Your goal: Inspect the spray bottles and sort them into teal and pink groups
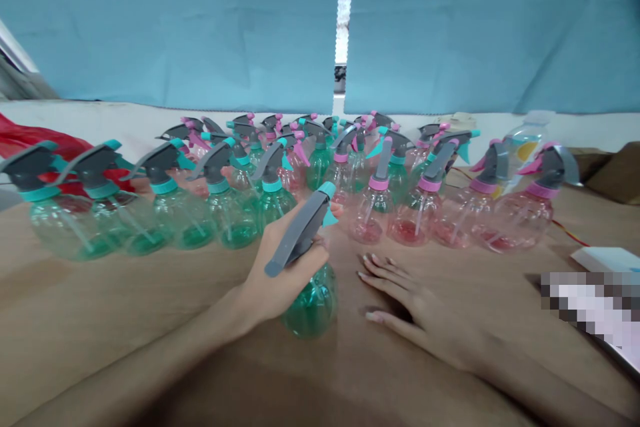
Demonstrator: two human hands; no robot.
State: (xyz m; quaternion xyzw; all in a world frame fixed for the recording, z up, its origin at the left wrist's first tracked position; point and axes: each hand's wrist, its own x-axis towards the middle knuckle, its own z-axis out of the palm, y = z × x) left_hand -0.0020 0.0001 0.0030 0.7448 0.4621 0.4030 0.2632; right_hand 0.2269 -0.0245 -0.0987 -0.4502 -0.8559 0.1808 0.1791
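My left hand [280, 267] is wrapped round the neck of a green spray bottle [313, 303] with a grey trigger head and teal nozzle, which stands on the wooden table [150, 320] in front of me. My right hand [405, 297] lies flat on the table just right of that bottle, fingers stretched out, holding nothing. Behind both hands stand rows of spray bottles: green ones with teal collars [175, 213] on the left, pink ones with pink collars [415, 213] on the right.
A blue curtain [200, 20] hangs behind the table. A red bag [30, 140] lies at far left. At the right are a clear plastic bottle [523, 143], brown cardboard [615, 173], a white box [607, 259] and a thin orange wire [570, 233].
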